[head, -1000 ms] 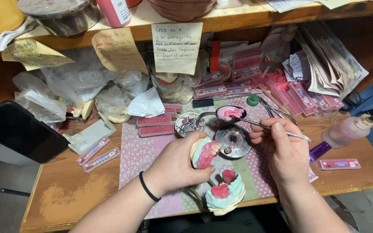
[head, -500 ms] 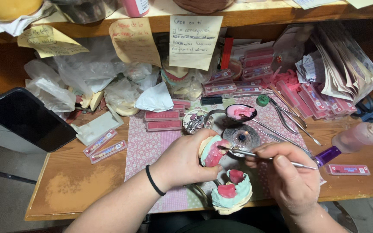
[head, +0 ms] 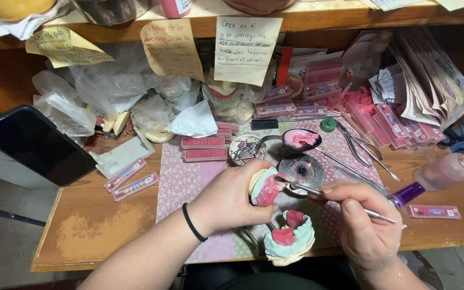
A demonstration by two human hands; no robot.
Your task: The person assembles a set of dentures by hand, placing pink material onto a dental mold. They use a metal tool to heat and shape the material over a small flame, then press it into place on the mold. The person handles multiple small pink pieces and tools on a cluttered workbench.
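Note:
My left hand [head: 231,200] grips a dental cast [head: 265,188] with pink wax on it, held above the patterned mat [head: 181,185]. My right hand [head: 362,220] holds a thin metal wax tool [head: 318,191] like a pen, its tip touching the pink wax on the cast. A second cast [head: 290,238], pale green with pink wax, rests at the near table edge between my hands. Just beyond the tool sits a small burner [head: 302,169] with a tiny flame, and behind it a spoon [head: 302,139] holding pink wax.
A black phone [head: 32,144] lies at the left edge. Pink tooth-card boxes [head: 204,148], crumpled plastic bags [head: 114,91], paper notes [head: 246,48] and metal instruments [head: 356,146] crowd the back. A squeeze bottle [head: 447,171] and a purple lighter [head: 408,193] lie right.
My right hand came back from the spoon and burner toward me, bringing the tool's tip onto the cast in my left hand. The view shifted slightly down and closer.

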